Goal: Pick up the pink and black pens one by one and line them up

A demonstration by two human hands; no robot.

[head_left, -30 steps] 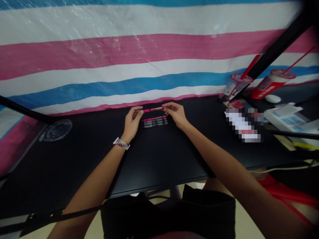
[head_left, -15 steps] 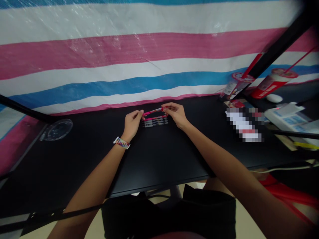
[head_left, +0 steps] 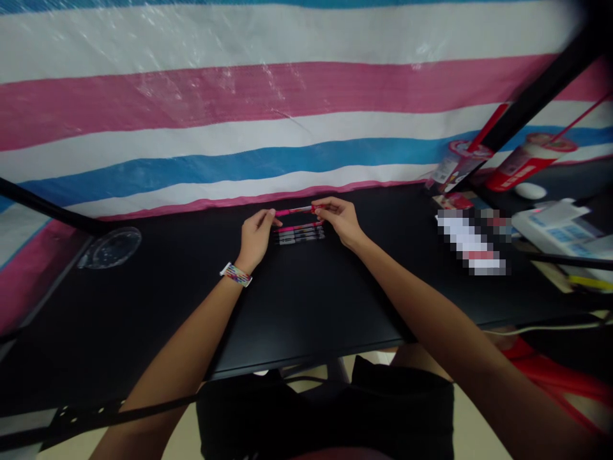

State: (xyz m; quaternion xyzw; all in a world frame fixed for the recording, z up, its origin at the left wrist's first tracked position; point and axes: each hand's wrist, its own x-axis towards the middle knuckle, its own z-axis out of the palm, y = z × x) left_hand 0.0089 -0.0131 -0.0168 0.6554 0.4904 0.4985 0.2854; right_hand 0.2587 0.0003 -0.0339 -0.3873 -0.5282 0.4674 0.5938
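Observation:
A pink pen (head_left: 295, 210) is held level just above the black table (head_left: 306, 300), one end in each hand. My left hand (head_left: 255, 235) pinches its left tip with thumb and forefinger; a striped band sits on that wrist. At the other end, the fingers of my right hand (head_left: 340, 220) grip the pen. Right below it, a short row of pens (head_left: 299, 234) lies flat on the table: one pink, the others dark with white labels.
A pink, white and blue striped sheet (head_left: 268, 108) hangs behind the table. A clear round lid (head_left: 111, 246) lies at far left. To the right stand two red drink cups (head_left: 520, 165) with straws, a black pole (head_left: 531, 96), white devices (head_left: 555, 227) and a blurred patch.
The pen dipped at its left end half a second ago and is now level again. Both hands stay in nearly the same place.

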